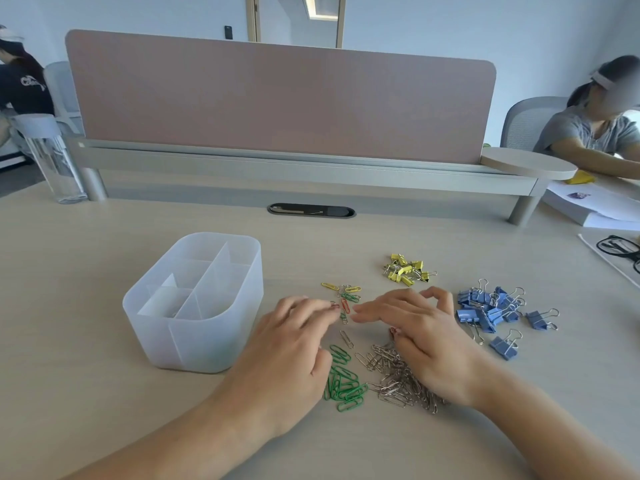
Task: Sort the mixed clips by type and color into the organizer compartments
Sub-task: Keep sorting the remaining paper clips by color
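Observation:
A translucent white organizer with several compartments stands at the left. On the table lie a green paper clip pile, a silver paper clip pile, yellow binder clips and blue binder clips. A small mixed cluster of paper clips lies between my hands. My left hand reaches to it, fingertips touching a dark red clip. My right hand stretches its fingers toward a red clip. Another red clip shows at its thumb tip, seemingly pinched under the hand.
A pink divider panel on a grey shelf closes off the back. A clear bottle stands at the back left. Papers and black glasses lie at the right. Two other people sit at the sides.

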